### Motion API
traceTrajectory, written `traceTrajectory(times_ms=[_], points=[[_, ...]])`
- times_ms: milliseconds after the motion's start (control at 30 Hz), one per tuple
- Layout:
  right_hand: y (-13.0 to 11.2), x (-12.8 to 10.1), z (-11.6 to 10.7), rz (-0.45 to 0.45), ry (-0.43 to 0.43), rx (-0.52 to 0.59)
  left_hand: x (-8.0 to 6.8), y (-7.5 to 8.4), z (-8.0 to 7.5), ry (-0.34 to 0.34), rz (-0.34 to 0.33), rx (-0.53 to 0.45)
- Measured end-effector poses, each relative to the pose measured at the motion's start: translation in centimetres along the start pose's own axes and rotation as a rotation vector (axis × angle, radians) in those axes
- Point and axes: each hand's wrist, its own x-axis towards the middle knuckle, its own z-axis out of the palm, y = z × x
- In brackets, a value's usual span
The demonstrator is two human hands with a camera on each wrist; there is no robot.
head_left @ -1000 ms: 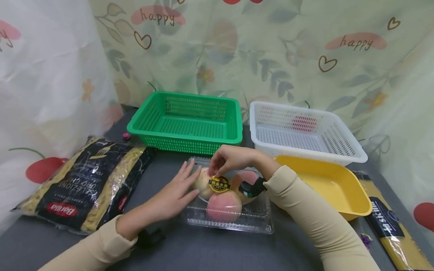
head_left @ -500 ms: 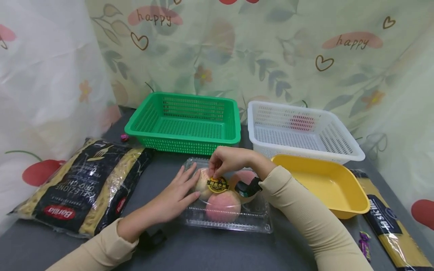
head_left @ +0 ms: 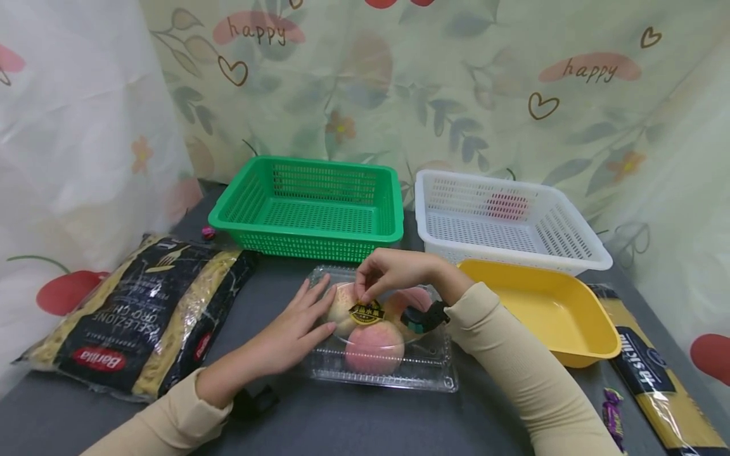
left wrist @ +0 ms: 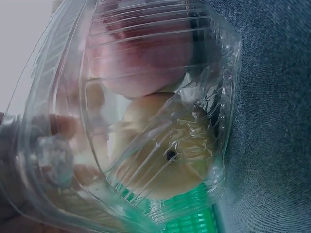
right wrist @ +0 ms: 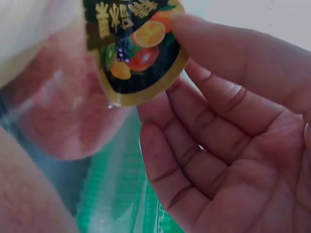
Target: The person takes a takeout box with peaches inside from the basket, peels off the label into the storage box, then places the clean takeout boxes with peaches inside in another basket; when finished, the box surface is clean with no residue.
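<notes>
Low in the centre of the head view, a clear clamshell box (head_left: pixel 383 354) of peaches (head_left: pixel 374 347) lies flat on the grey table (head_left: pixel 342 424), its long axis running left to right across the frame, its round sticker (head_left: pixel 367 312) facing up. The left hand (head_left: pixel 291 329) rests on the box's left end with fingers straight and spread, gripping nothing. The right hand (head_left: pixel 393 272) curls over the lid, fingertips at the sticker's upper edge, just below the green basket (head_left: pixel 310 209) and left of the yellow tray (head_left: pixel 547 316)
</notes>
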Motion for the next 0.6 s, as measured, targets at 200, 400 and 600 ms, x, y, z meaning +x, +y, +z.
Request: traceTrajectory(times_ms=[200, 400, 600], points=[[0.2, -0.6, -0.2, -0.015, -0.025, 0.026, 0.1, -0.2, 0.1, 0.01, 0.004, 0.001], [0.2, -1.2, -0.1, 0.006, 0.038, -0.034, 0.1, -0.2, 0.1, 0.018, 0.01, 0.005], [0.4, -2.0, 0.1, 0.057, 0.132, -0.112, 0.1, -0.2, 0.1, 0.028, 0.011, 0.009]])
